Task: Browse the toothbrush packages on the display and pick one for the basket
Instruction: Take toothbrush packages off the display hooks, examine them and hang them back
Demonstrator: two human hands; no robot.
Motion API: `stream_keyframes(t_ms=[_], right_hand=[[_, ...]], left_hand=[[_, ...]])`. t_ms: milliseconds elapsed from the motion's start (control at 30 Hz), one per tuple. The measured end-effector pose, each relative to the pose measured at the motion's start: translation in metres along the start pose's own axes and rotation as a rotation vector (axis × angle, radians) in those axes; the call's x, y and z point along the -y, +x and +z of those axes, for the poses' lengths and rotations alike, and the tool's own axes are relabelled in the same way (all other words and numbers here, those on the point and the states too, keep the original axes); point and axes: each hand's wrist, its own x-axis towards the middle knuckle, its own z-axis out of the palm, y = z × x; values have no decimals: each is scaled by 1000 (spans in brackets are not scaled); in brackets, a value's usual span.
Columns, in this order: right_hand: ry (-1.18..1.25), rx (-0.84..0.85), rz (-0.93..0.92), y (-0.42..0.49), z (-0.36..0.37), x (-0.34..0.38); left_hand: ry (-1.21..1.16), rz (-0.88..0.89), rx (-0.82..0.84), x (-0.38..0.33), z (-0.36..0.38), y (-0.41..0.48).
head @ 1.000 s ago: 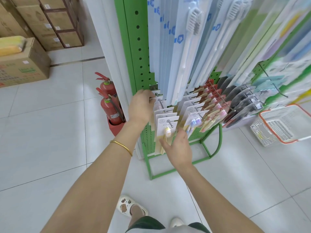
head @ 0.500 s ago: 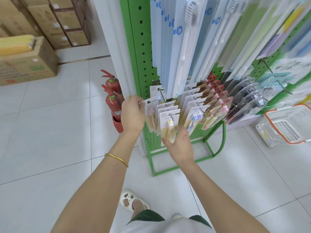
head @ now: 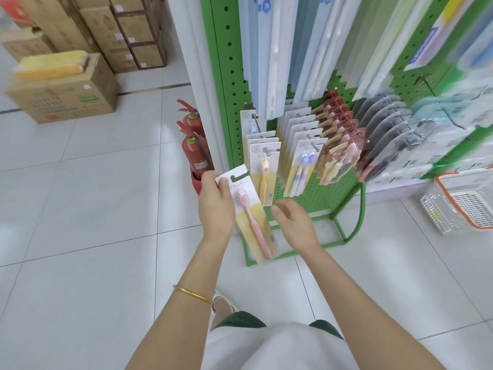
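Note:
My left hand [head: 215, 206] grips a carded pink toothbrush package [head: 252, 217] by its upper left edge, held off the rack and tilted. My right hand [head: 294, 225] hovers just right of the package with relaxed fingers, holding nothing. Behind them the green pegboard display [head: 229, 84] carries rows of toothbrush packages on hooks: a yellow one [head: 264, 172] at the front left, a blue pair [head: 302, 169] beside it, red-topped packs [head: 338, 145] further right. The white shopping basket with an orange rim [head: 464, 206] sits on the floor at the far right.
Two red fire extinguishers [head: 194, 150] stand on the floor left of the display, close to my left hand. Cardboard boxes [head: 64, 92] are stacked at the back left. The display's green foot frame [head: 349, 231] juts out over the white tiled floor. Long packages [head: 269, 49] hang overhead.
My left hand has pulled the pink toothbrush package off its hook and toward me. My right hand let go of the yellow package on the rack and drew back.

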Motion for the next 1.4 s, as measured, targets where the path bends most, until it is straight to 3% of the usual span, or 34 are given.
stream_keyframes(t_ms=[367,533,833,967,1100,1300,1400], right_hand=[[506,-81,-217,-43,-76,19],[823,-135,-63,-42,-95,17],[1158,-294,127,-17,-134,5],[1298,-411,117,-10,-148,13],[1341,-363,99,-6,-145,15],[1314,-258,177,3,-146,6],[1243,-277,126,2,-141,2]], left_hand=[[-302,180,63,-84,68,-55],[-86,412,202,-90,87,-79],[304,681,640,-60,96,-95],[488,675,778,-59,92,-90],[556,640,797,-62,93,-86],[329,361,980,-70,91,-78],[272,259,961,-69,90,-74]])
